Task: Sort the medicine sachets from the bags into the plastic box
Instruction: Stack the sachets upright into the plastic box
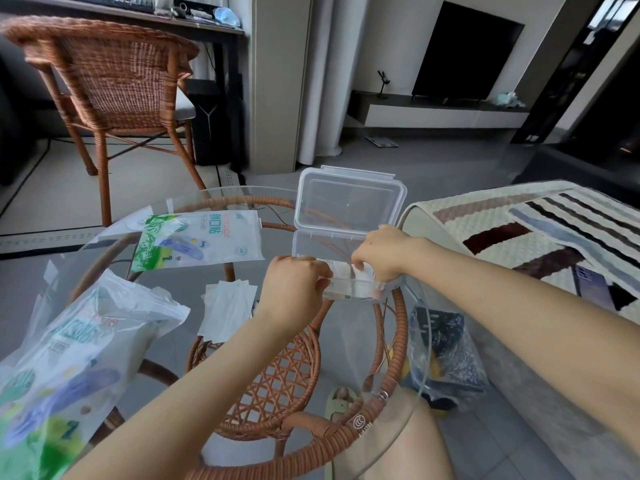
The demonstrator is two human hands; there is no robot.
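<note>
Tucking a small stack of medicine sachets [349, 284] into the near end of a clear plastic box [311, 242], a person works at a glass-topped rattan desk [322, 441] at the centre of the frame. The left hand [294, 284] pinches one end of the stack and the right hand [382, 254] pinches the other, fingers curled at the box's front edge, while the hinged lid [349, 202] stands open behind. Loose white sachets [228, 308] lie on the glass just left of the hands, one printed bag [197, 239] lies beyond them, and a second bag [69, 341] sits at lower left. The box sits near the desk's right edge, so a firm push could slide it across the smooth glass. Crowded sachets might also buckle or spring back out.
</note>
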